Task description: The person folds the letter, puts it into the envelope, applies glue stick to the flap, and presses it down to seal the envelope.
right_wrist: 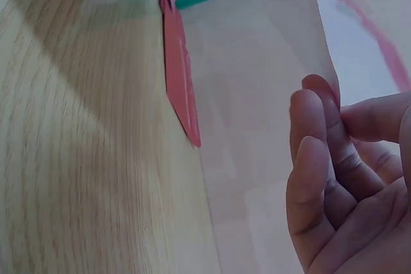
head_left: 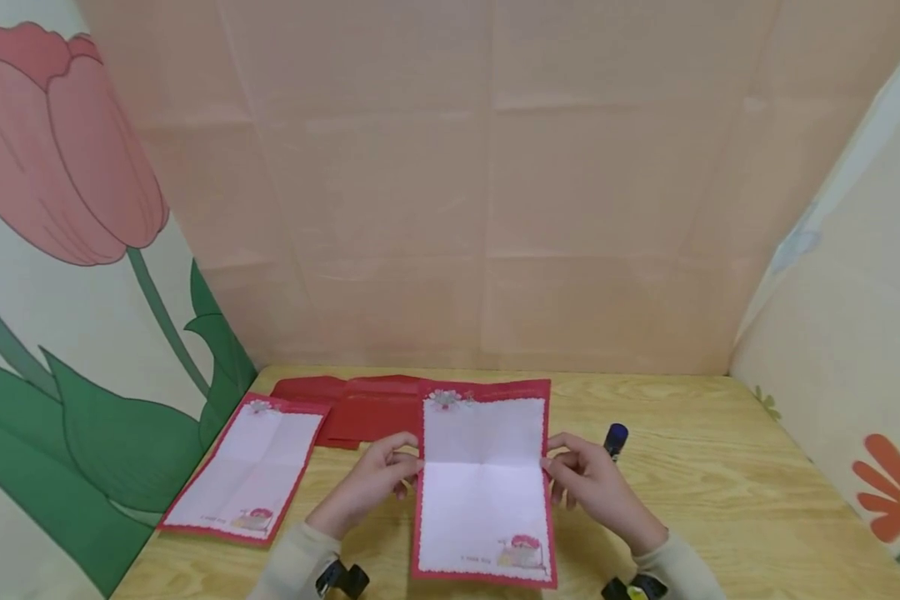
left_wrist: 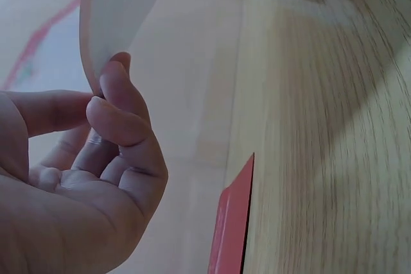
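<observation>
A sheet of letter paper (head_left: 484, 492) with a red border, a floral corner and a small printed picture is held up in front of me. My left hand (head_left: 378, 479) pinches its left edge between thumb and fingers. At the opposite edge my right hand (head_left: 596, 483) pinches it the same way, about halfway up. A crease runs across the sheet's middle. From the left wrist view, the pale back of the paper (left_wrist: 122, 17) rises from my fingertips, off the tabletop. The right wrist view shows the paper's back (right_wrist: 289, 17) bending slightly near the pinch.
A matching bordered sheet (head_left: 243, 475) lies on the wooden table (head_left: 690, 492) at the left. Red envelopes (head_left: 375, 408) lie behind, partly covered by the held sheet. A dark blue capped marker or glue stick (head_left: 616, 439) stands beyond my right hand. Walls enclose the table's back and sides.
</observation>
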`<state>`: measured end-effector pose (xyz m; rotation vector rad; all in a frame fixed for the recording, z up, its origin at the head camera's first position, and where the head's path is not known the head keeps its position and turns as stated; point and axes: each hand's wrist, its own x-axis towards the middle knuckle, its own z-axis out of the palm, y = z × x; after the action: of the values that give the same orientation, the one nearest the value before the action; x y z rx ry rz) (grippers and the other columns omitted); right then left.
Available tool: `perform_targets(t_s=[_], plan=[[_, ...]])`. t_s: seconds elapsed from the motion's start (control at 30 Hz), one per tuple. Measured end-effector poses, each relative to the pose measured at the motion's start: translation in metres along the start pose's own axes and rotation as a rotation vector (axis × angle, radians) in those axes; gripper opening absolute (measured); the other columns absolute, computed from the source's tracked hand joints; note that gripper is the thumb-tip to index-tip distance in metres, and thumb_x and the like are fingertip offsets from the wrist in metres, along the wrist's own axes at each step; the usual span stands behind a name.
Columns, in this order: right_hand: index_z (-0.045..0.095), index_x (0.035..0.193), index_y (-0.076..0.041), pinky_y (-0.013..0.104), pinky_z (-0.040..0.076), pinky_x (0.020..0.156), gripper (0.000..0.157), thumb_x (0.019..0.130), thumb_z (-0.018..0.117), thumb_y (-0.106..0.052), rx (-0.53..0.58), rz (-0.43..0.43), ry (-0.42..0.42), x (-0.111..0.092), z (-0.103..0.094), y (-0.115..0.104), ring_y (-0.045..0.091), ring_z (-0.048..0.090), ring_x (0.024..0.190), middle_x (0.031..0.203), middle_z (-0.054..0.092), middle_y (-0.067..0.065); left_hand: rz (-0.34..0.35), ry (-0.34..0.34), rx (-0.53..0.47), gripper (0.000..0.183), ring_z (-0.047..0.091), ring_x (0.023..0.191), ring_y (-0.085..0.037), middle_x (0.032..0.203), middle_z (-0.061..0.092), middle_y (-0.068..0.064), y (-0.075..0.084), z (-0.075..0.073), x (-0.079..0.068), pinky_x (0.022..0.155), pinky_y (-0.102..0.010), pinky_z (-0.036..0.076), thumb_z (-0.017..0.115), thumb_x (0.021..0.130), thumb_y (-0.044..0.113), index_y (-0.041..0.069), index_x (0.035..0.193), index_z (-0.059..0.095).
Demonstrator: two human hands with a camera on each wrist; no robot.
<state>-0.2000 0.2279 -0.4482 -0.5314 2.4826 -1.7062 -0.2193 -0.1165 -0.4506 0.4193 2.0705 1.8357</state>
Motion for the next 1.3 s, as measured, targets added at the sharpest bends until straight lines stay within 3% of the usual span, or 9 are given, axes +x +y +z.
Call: perform_targets(t_s=[0.23,0.33,0.5,0.6,0.8,1.0,1.13,1.3], plan=[[0.059,0.111,0.003,0.037,0.052,0.044,0.018,0.102,0.057,-0.012,0.057,-0.092,0.004,0.002,-0.001,0.005,0.033,0.064,0.056,0.068,0.067,0.013,0.008,-0.024,-0.024,0.015,0.061,0.076,-0.018,0.083,0.067,-0.005,0.002,-0.001,0.001,0.061,-0.027,0.049,0.058,0.1,0.011,-0.003,0.106,0.06],[0.059,0.108,0.002,0.037,0.051,0.043,0.015,0.102,0.058,-0.012,0.073,-0.096,0.007,0.002,-0.001,0.006,0.032,0.063,0.056,0.069,0.067,0.013,0.01,-0.016,-0.024,0.017,0.061,0.078,-0.018,0.086,0.067,-0.004,0.002,-0.002,0.0,0.061,-0.026,0.049,0.057,0.1,0.009,-0.002,0.109,0.066],[0.063,0.11,0.001,0.035,0.051,0.043,0.013,0.1,0.059,-0.007,0.091,-0.064,0.031,0.001,-0.001,0.005,0.021,0.062,0.057,0.075,0.068,0.009,-0.003,0.014,-0.028,0.024,0.058,0.075,-0.018,0.09,0.067,0.0,0.003,-0.001,0.0,0.058,-0.025,0.043,0.057,0.099,0.006,0.003,0.117,0.072],[0.066,0.112,0.001,0.035,0.051,0.045,0.016,0.1,0.058,-0.007,0.088,-0.046,0.037,0.0,-0.001,0.003,0.015,0.059,0.059,0.083,0.07,0.005,-0.007,0.027,-0.036,0.024,0.056,0.073,-0.018,0.082,0.066,-0.001,0.003,0.0,0.0,0.055,-0.024,0.039,0.057,0.098,0.006,0.002,0.116,0.072],[0.067,0.115,0.005,0.034,0.052,0.048,0.021,0.101,0.057,-0.008,0.081,-0.047,0.022,0.0,-0.001,0.001,0.022,0.062,0.063,0.082,0.066,0.007,-0.01,0.029,-0.056,0.024,0.057,0.071,-0.018,0.077,0.064,-0.007,0.004,0.001,0.001,0.055,-0.023,0.039,0.055,0.099,0.006,0.0,0.113,0.073],[0.07,0.114,0.003,0.033,0.052,0.05,0.024,0.1,0.061,-0.015,0.075,0.035,0.068,0.0,0.002,-0.003,0.02,0.063,0.065,0.089,0.066,0.013,-0.015,0.04,-0.051,0.024,0.057,0.072,-0.019,0.079,0.064,-0.007,0.006,0.004,0.002,0.054,-0.022,0.039,0.058,0.101,0.017,0.003,0.113,0.074],[0.072,0.111,-0.003,0.031,0.051,0.049,0.022,0.096,0.068,-0.019,0.052,0.082,0.118,0.002,0.004,-0.005,0.021,0.062,0.064,0.085,0.068,0.012,-0.008,0.057,-0.01,0.025,0.059,0.074,-0.022,0.081,0.065,-0.003,0.006,0.007,0.003,0.055,-0.023,0.04,0.067,0.097,0.024,0.008,0.115,0.074],[0.071,0.112,-0.004,0.03,0.05,0.048,0.022,0.094,0.071,-0.016,0.029,0.065,0.144,0.002,0.008,-0.005,0.023,0.062,0.063,0.089,0.067,0.013,0.026,0.071,0.053,0.025,0.059,0.071,-0.021,0.083,0.067,-0.001,0.004,0.012,0.005,0.055,-0.024,0.041,0.07,0.095,0.021,0.009,0.117,0.072]])
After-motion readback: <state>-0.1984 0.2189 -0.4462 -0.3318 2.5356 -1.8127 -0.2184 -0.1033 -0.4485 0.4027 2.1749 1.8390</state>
